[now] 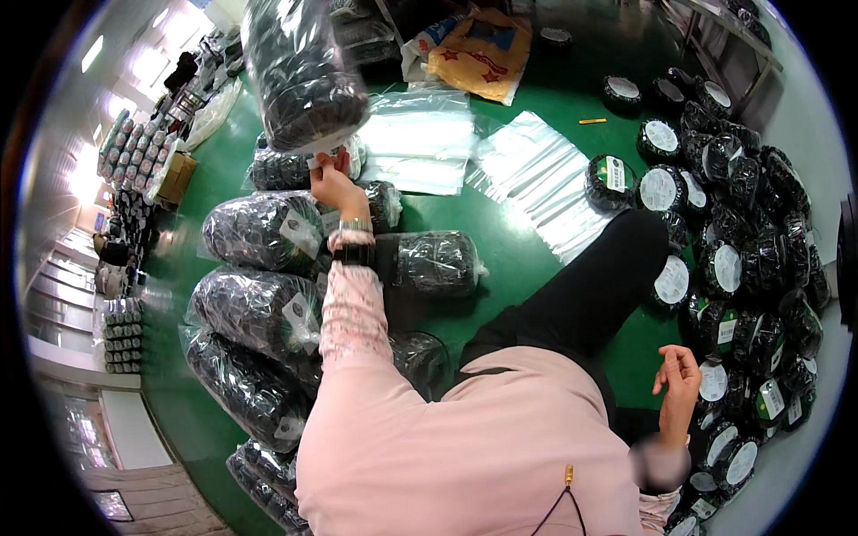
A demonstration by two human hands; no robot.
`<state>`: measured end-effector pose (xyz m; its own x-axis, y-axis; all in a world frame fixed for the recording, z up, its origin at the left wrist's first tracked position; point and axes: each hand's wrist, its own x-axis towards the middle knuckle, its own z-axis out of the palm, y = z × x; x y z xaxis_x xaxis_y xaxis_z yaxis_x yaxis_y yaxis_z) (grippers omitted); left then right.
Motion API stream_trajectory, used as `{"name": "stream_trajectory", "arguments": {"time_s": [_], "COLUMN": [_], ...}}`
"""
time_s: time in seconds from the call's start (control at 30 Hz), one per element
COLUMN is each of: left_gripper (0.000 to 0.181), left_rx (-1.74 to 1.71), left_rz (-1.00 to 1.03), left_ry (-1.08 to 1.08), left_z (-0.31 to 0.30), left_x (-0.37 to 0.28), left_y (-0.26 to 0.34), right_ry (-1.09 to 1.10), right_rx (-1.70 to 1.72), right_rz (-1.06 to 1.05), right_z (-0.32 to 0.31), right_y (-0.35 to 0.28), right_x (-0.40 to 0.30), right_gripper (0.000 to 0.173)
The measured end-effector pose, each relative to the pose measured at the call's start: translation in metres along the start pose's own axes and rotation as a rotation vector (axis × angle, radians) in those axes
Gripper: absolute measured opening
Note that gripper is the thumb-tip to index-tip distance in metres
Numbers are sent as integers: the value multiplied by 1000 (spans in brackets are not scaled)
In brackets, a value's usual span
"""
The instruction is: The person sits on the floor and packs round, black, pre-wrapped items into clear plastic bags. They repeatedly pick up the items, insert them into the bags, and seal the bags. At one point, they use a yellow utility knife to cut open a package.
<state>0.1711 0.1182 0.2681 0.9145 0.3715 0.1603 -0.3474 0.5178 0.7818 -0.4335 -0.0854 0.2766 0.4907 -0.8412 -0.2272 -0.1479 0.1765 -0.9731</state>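
Observation:
My left hand (333,181) is raised at the upper left, its fingers closed on the lower end of a clear plastic bag (301,80) packed with dark wrapped bundles. Below it, several similar filled bags (255,231) lie in a stack, some with their ends tied and a tag showing. My right hand (678,378) is at the lower right with fingers curled and apart, holding nothing, beside a heap of black plastic-wrapped round packs (727,268) with white labels.
Flat clear plastic bags (415,151) and a fanned row of more bags (543,181) lie on the green floor (516,221). A yellow printed sack (482,57) is at the top, with a yellow cutter-like tool (592,121) right of it. A metal-framed table (730,27) stands upper right.

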Motion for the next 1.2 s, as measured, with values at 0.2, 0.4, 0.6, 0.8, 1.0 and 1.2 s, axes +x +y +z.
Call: {"name": "stream_trajectory", "arguments": {"time_s": [0.2, 0.4, 0.6, 0.8, 1.0, 1.2], "left_gripper": [26, 35, 58, 17, 28, 37], "left_rx": [62, 305, 194, 187, 872, 1061], "left_rz": [-273, -236, -310, -722, -1035, 89], "left_ry": [288, 130, -232, -541, -1474, -2024], "left_z": [-90, -63, -96, -43, -39, -53], "left_x": [179, 160, 187, 0, -351, -538], "left_y": [-113, -162, -229, -350, -400, -420], "right_ry": [3, 127, 114, 217, 369, 677], "right_rx": [-36, -93, -79, 78, 216, 197], "right_rz": [143, 241, 311, 427, 538, 791], "right_z": [-15, -35, -34, -53, -62, -80], "right_y": [43, 60, 42, 75, 120, 157], "right_x": [12, 6, 21, 9, -26, -85], "right_gripper": [24, 25, 22, 21, 21, 23]}}
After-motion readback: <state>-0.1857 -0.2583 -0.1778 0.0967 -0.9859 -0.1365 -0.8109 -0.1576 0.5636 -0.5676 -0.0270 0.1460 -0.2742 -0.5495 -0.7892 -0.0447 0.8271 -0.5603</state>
